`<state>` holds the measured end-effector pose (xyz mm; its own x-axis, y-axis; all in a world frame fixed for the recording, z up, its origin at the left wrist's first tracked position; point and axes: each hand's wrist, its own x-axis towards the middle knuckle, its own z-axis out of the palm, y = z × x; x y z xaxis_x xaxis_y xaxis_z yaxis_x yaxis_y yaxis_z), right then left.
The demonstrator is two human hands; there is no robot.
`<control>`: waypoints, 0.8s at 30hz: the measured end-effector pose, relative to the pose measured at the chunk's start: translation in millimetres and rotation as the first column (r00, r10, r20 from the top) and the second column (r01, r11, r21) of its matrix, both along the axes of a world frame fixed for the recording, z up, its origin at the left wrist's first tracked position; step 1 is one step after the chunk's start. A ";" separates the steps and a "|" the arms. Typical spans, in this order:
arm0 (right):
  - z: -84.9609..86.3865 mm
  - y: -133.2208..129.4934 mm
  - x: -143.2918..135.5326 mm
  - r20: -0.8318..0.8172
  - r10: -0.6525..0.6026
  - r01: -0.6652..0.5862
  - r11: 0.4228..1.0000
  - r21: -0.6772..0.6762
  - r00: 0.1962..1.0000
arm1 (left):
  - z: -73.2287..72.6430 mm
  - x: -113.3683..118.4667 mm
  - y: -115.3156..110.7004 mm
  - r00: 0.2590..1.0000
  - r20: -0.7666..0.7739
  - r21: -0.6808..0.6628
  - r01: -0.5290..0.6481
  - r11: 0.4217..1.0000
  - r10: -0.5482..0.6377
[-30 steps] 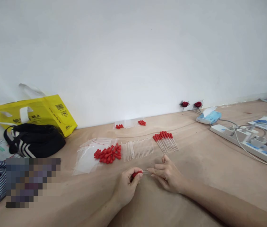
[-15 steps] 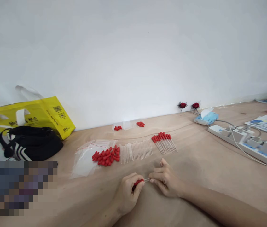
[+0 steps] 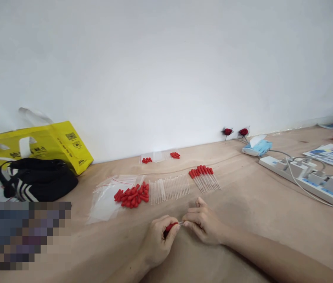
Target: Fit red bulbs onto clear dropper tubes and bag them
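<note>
Keeping the clear tube (image 3: 181, 223) straight in line with the red bulb (image 3: 171, 226) should help, as the left hand (image 3: 159, 239) pinches the bulb and the right hand (image 3: 203, 224) pinches the tube, in front of the loose tubes (image 3: 170, 188).

"How does the bulb (image 3: 171, 226) look?"
"Red, gripped — mostly hidden, a strip showing, lying roughly sideways."
"And the tube (image 3: 181, 223)?"
"Clear, thin, held nearly level — its left end at the bulb's right end, just a short stretch in sight."
</note>
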<state>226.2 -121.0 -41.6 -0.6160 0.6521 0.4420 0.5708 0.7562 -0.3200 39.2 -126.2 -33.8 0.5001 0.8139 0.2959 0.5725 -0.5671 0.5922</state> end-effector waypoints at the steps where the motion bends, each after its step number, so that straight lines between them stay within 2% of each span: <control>1: 2.4 1.0 1.7 0.021 -0.001 0.000 1.000 0.005 1.000 | 0.7 -0.3 0.5 1.000 -0.004 -0.001 -0.003 1.000 0.003; 5: 8.2 1.6 7.1 0.117 -0.024 0.016 0.998 0.067 0.993 | 2.2 -4.9 4.4 1.000 -0.026 -0.018 0.007 1.000 -0.007; 8: 6.1 0.1 8.8 0.147 -0.046 0.032 0.995 0.093 0.988 | -0.5 -11.4 9.5 0.999 0.022 -0.028 -0.025 0.999 0.025; 10: 2.4 2.7 11.4 0.114 -0.111 0.103 0.992 0.078 0.987 | -5.2 -15.9 14.1 0.991 0.094 -0.016 -0.092 0.996 0.093; 12: -2.1 11.5 16.9 0.016 -0.254 0.253 0.967 0.038 0.967 | -11.1 -19.5 19.0 0.970 0.166 -0.013 -0.176 0.984 0.176; 15: -8.2 35.7 29.4 -0.142 -0.530 0.524 0.848 -0.083 0.836 | -17.9 -21.6 24.3 0.956 0.190 -0.022 -0.222 0.975 0.222; 18: -11.6 62.4 39.4 -0.141 -0.745 0.716 0.667 -0.207 0.652 | -18.3 -20.4 24.4 0.979 0.115 0.010 -0.169 0.986 0.166; 21: -12.6 79.7 40.5 -0.051 -0.853 0.822 0.516 -0.242 0.520 | -15.1 -18.8 21.9 0.991 0.064 0.022 -0.116 0.993 0.115; 24: -12.9 86.2 35.6 0.018 -0.881 0.862 0.457 -0.220 0.472 | -12.5 -18.2 20.6 0.994 0.046 0.003 -0.095 0.996 0.094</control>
